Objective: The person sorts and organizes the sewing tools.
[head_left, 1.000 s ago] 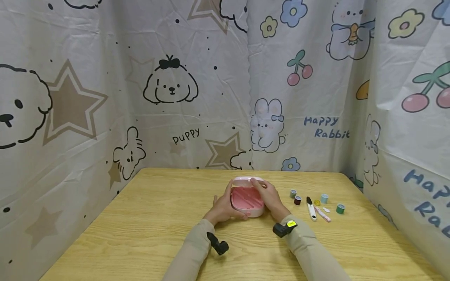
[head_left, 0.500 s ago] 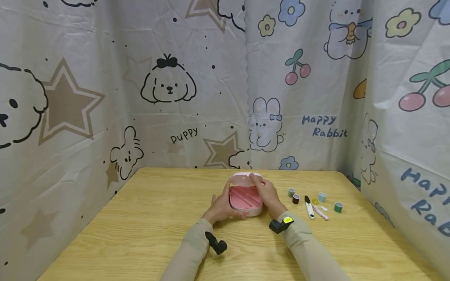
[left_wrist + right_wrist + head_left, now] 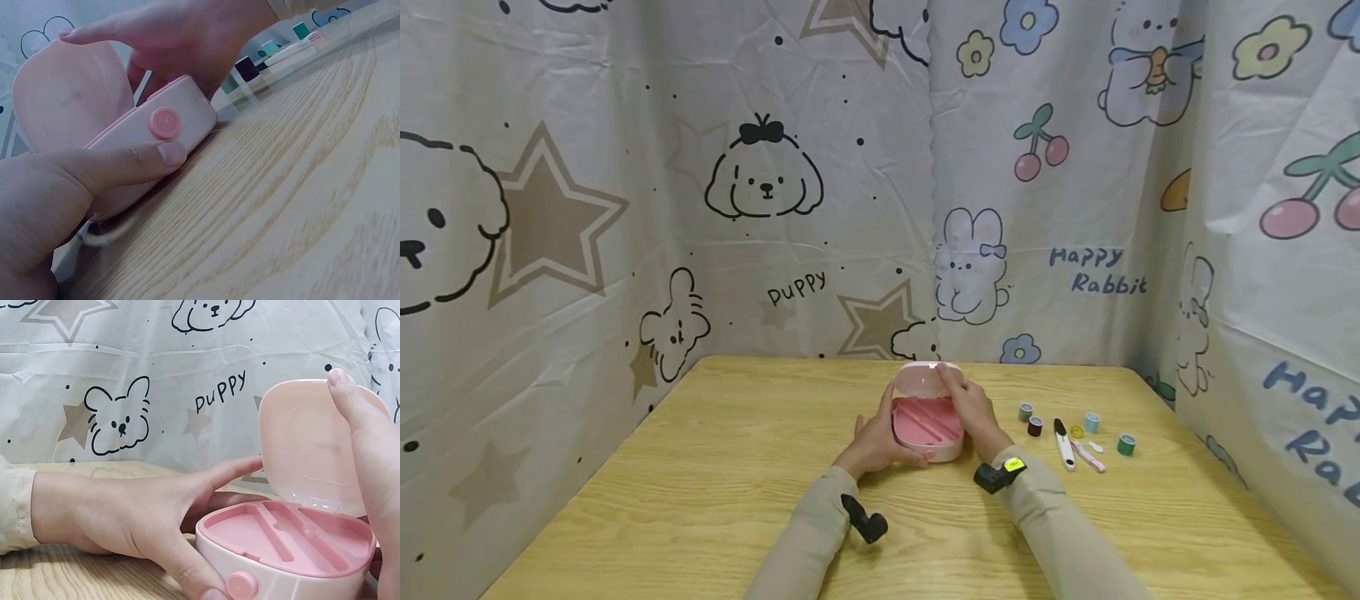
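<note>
A small pink and white sewing box [image 3: 927, 425] stands on the table, its hinged lid [image 3: 925, 380] raised upright at the back. The pink tray [image 3: 294, 537] inside has slanted ridges and holds nothing. My left hand [image 3: 877, 443] grips the box's left side. Its thumb lies on the front wall, close to the round pink button [image 3: 164, 122]. My right hand [image 3: 973, 414] holds the lid at its right edge, thumb over the upper inner rim [image 3: 340, 387]; its other fingers are mostly hidden.
Right of the box stand thread spools: grey-green [image 3: 1026, 412], dark [image 3: 1035, 427], light blue [image 3: 1092, 423] and green [image 3: 1126, 445]. Among them lie a small yellow item [image 3: 1077, 432], a white tool with a black end [image 3: 1064, 446] and a pink-white stick [image 3: 1088, 457]. Printed curtains surround the table.
The lid has swung further up and back, and more of its inner face shows. My right hand has moved slightly back with it. My left hand keeps its grip on the box.
</note>
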Motion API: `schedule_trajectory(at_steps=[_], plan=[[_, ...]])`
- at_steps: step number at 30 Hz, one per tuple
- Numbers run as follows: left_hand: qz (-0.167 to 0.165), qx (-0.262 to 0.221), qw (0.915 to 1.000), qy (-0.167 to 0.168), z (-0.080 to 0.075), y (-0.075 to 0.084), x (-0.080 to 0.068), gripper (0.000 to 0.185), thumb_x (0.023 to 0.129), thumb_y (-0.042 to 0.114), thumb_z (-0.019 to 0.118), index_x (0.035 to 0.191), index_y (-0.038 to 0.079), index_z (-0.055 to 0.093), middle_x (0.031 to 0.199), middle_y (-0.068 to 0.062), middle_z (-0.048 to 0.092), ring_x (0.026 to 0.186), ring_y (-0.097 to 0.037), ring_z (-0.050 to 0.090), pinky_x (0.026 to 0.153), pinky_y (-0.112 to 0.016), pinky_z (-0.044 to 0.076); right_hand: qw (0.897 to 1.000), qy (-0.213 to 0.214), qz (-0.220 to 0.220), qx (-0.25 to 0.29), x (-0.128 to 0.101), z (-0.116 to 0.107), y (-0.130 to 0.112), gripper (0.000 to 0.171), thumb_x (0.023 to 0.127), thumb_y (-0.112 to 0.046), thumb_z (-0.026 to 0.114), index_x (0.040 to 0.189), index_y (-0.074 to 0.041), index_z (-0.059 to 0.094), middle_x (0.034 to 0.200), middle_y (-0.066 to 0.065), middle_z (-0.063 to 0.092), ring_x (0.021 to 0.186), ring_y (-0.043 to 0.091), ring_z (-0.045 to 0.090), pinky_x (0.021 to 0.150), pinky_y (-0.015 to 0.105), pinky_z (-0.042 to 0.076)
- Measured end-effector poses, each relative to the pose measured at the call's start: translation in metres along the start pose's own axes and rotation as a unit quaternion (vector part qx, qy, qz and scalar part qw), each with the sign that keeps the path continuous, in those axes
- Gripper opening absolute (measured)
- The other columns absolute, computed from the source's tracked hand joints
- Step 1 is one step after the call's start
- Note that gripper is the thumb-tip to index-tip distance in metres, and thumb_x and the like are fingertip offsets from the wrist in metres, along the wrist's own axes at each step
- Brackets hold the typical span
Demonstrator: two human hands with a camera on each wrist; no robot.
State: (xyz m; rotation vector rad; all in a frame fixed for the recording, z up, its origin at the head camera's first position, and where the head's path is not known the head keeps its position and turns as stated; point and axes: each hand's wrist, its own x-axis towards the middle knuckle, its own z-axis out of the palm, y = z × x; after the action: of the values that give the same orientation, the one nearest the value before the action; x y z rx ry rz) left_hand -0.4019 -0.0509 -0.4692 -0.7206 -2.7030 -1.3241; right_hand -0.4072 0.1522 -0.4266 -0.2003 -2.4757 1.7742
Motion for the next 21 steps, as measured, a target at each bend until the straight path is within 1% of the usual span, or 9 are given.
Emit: schedule_trajectory(at_steps=[5, 7, 12, 14, 17, 21], plan=[[0.0, 0.003, 1.0, 0.0, -0.001, 0.001, -0.001, 0.151, 0.064, 0.048, 0.099, 0.167, 0.017, -0.006, 0.16, -0.005, 0.044, 0.146, -0.033, 0.04, 0.116, -0.071, -0.007, 1.0, 0.011, 0.008, -0.009, 0.003, 0.0, -0.003, 0.127, 0.075, -0.098, 0.043, 0.153, 0.003, 0.044, 0.153, 0.027, 0.046, 0.14, 0.043, 0.043, 0.116, 0.055, 0.033], [0.001, 0.005, 1.0, -0.001, -0.001, 0.001, -0.001, 0.151, 0.063, 0.048, 0.099, 0.166, 0.017, -0.007, 0.16, -0.004, 0.044, 0.146, -0.031, 0.039, 0.116, -0.071, -0.006, 1.0, 0.015, 0.008, -0.015, 0.005, 0.0, -0.004, 0.127, 0.077, -0.098, 0.041, 0.152, 0.004, 0.044, 0.152, 0.028, 0.046, 0.139, 0.043, 0.043, 0.116, 0.056, 0.033], [0.004, 0.006, 1.0, 0.0, 0.0, 0.001, -0.001, 0.153, 0.062, 0.047, 0.1, 0.166, 0.017, -0.008, 0.16, -0.003, 0.045, 0.146, -0.03, 0.039, 0.116, -0.072, -0.005, 0.999, 0.022, -0.004, -0.028, 0.009, -0.002, -0.003, 0.116, 0.088, -0.091, 0.031, 0.149, 0.006, 0.048, 0.15, 0.029, 0.047, 0.14, 0.045, 0.042, 0.117, 0.055, 0.031], [0.004, 0.007, 1.0, 0.002, -0.001, 0.002, -0.001, 0.153, 0.062, 0.046, 0.1, 0.166, 0.016, -0.007, 0.159, -0.004, 0.045, 0.145, -0.03, 0.04, 0.116, -0.072, -0.004, 0.999, 0.022, -0.003, -0.027, 0.01, -0.002, -0.003, 0.113, 0.09, -0.089, 0.028, 0.15, 0.005, 0.048, 0.151, 0.029, 0.046, 0.141, 0.045, 0.041, 0.118, 0.055, 0.03], [0.002, 0.007, 1.0, 0.002, -0.001, 0.002, -0.002, 0.152, 0.063, 0.045, 0.101, 0.166, 0.014, -0.007, 0.159, -0.004, 0.045, 0.145, -0.032, 0.041, 0.116, -0.072, -0.004, 1.0, 0.02, 0.001, -0.024, 0.011, -0.001, -0.003, 0.113, 0.09, -0.089, 0.026, 0.152, 0.004, 0.046, 0.152, 0.028, 0.045, 0.141, 0.045, 0.04, 0.118, 0.056, 0.029], [-0.002, 0.009, 1.0, 0.0, 0.0, 0.001, -0.001, 0.151, 0.064, 0.047, 0.1, 0.166, 0.015, -0.007, 0.159, -0.005, 0.045, 0.145, -0.032, 0.04, 0.116, -0.071, -0.005, 1.0, 0.012, 0.005, -0.005, 0.012, -0.002, -0.002, 0.113, 0.089, -0.09, 0.027, 0.152, 0.002, 0.046, 0.15, 0.026, 0.048, 0.139, 0.043, 0.043, 0.117, 0.056, 0.031]])
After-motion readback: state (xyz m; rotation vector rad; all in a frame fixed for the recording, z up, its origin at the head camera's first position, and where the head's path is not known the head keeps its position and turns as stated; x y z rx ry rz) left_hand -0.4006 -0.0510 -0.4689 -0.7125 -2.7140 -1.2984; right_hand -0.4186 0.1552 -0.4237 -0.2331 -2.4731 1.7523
